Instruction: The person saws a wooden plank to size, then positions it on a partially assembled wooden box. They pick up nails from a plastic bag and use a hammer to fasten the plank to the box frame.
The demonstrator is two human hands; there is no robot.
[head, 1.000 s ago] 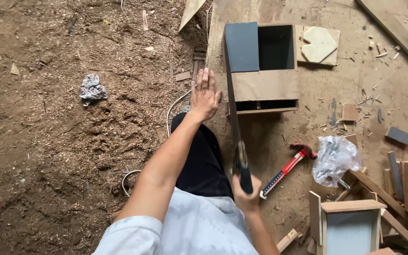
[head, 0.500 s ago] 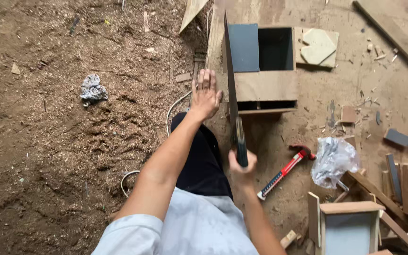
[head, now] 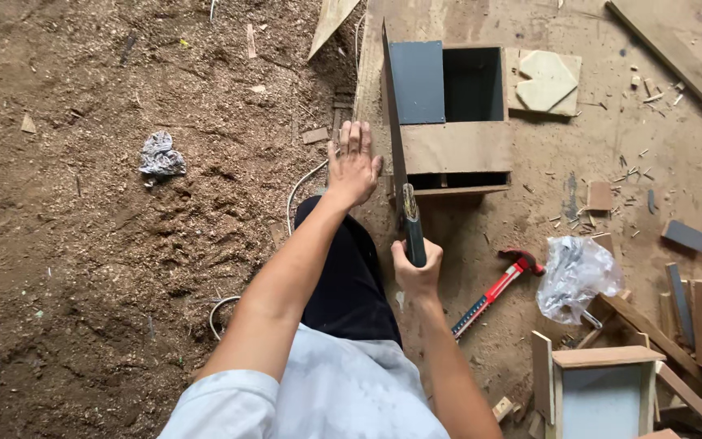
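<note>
Red-handled hammer lying on the floor beside a crumpled clear plastic bag, grey rag on the sawdust well apart to the left, small open wooden box near the lower right.

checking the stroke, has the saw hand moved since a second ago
Yes. The right hand on the saw has moved up the frame toward the wooden box.

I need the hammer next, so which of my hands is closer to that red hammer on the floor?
Right. Your right hand, gripping the saw handle, sits just left of the red hammer. Your left hand lies flat farther up and left.
</note>
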